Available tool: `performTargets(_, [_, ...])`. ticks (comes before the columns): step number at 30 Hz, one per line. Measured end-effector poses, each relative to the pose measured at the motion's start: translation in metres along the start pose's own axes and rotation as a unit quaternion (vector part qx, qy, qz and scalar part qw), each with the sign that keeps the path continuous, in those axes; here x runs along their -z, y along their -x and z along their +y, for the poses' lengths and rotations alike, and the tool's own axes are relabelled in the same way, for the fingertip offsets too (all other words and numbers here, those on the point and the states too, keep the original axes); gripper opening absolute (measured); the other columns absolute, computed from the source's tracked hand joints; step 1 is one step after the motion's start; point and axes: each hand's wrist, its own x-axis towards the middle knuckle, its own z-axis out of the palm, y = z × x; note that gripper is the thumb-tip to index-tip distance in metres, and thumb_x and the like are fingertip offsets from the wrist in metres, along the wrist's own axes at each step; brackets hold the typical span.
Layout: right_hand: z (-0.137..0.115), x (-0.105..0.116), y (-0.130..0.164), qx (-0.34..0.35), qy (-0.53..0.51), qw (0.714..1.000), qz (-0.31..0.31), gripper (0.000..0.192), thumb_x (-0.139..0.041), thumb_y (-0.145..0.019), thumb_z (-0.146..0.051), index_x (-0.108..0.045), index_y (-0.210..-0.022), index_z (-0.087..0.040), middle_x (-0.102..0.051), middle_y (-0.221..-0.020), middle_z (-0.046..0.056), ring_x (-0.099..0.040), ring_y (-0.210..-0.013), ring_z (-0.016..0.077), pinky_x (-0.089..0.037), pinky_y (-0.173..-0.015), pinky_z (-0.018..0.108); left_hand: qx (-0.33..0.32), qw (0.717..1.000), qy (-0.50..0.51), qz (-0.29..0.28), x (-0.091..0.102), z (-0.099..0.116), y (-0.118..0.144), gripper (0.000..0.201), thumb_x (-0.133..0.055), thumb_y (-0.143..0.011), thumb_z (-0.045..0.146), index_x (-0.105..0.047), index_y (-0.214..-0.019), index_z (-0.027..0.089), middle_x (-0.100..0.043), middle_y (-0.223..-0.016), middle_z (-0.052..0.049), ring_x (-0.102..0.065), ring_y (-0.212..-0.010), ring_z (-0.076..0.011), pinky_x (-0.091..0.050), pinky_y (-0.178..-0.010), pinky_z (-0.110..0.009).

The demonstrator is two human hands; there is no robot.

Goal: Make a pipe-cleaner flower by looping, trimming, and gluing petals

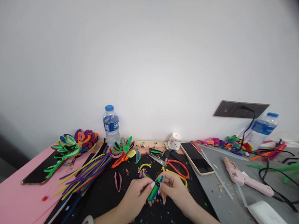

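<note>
- Pipe-cleaner bundle (pixel 155 188), green and blue, is held low in the middle of the view, just above a black mat (pixel 103 196) on the surface.
- It is pinched from both sides: the left hand (pixel 135 198) is closed on its lower end and the right hand (pixel 174 190) on its upper end, fingertips meeting around it, seemingly so the strands can be kept together while they are worked.
- Red-handled scissors (pixel 171 164) are laid just beyond the hands, within easy reach.
- Loose pipe cleaners (pixel 85 172) in purple and yellow are fanned out to the left, beside finished flower shapes (pixel 74 143).
- A phone (pixel 197 157) lies face up to the right, near a pink glue gun (pixel 246 179) whose black cord runs to a wall socket (pixel 240 108).
- A water bottle (pixel 111 125) is stood against the wall, away from the work.
</note>
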Motion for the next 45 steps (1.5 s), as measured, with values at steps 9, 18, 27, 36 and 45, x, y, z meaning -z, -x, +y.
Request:
performTargets(9, [-0.004,0.001,0.0,-0.028,0.019,0.999,0.004,0.01,-0.053,-0.067,-0.016,-0.051,-0.076,-0.014,-0.055,-0.053,-0.006,-0.048,-0.038,0.0064,-0.043,-0.04,0.019,-0.015,0.996,-0.063,0.062,0.003,-0.003,-0.003,0.027,-0.041,-0.083,0.027,-0.058,-0.067,0.014,-0.052,-0.062,0.001,-0.047,-0.058,-0.0109,-0.036,-0.056,-0.019])
performTargets(18, [-0.006,0.0,0.001,-0.039,0.009,0.999,0.021,0.009,-0.052,-0.066,-0.016,-0.053,-0.075,-0.014,-0.056,-0.052,-0.005,-0.049,-0.037,0.0074,-0.043,-0.04,0.02,0.022,0.997,0.06,0.045,0.0,-0.006,-0.003,0.023,-0.041,-0.083,0.033,-0.053,-0.077,0.015,-0.045,-0.057,0.004,-0.041,-0.045,-0.0076,-0.034,-0.044,-0.017])
performTargets(27, [0.002,0.001,-0.001,-0.025,0.024,0.999,-0.008,0.026,-0.06,-0.07,-0.038,-0.048,-0.069,-0.014,-0.056,-0.05,-0.003,-0.047,-0.034,0.007,-0.04,-0.036,0.019,0.017,0.998,-0.007,0.056,-0.002,-0.009,-0.001,0.019,-0.048,-0.079,0.027,-0.059,-0.074,0.013,-0.056,-0.062,-0.001,-0.049,-0.055,-0.011,-0.037,-0.052,-0.019])
performTargets(36, [0.001,0.004,-0.002,0.001,-0.023,0.998,0.06,0.028,-0.062,-0.07,-0.041,-0.049,-0.07,-0.016,-0.051,-0.045,-0.006,-0.046,-0.034,0.0076,-0.04,-0.037,0.019,-0.02,0.999,-0.023,0.036,0.003,-0.004,-0.002,0.027,-0.051,-0.078,0.029,-0.064,-0.099,0.019,-0.06,-0.076,-0.004,-0.053,-0.065,-0.0136,-0.04,-0.055,-0.019])
performTargets(45, [0.0,0.003,-0.001,0.026,0.0,0.996,0.08,0.027,-0.061,-0.07,-0.04,-0.05,-0.076,-0.016,-0.053,-0.048,-0.005,-0.049,-0.036,0.0089,-0.044,-0.039,0.021,-0.015,0.993,0.111,0.041,0.003,-0.01,-0.006,0.026,-0.052,-0.077,0.027,-0.066,-0.098,0.02,-0.054,-0.073,-0.002,-0.054,-0.058,-0.011,-0.047,-0.055,-0.022])
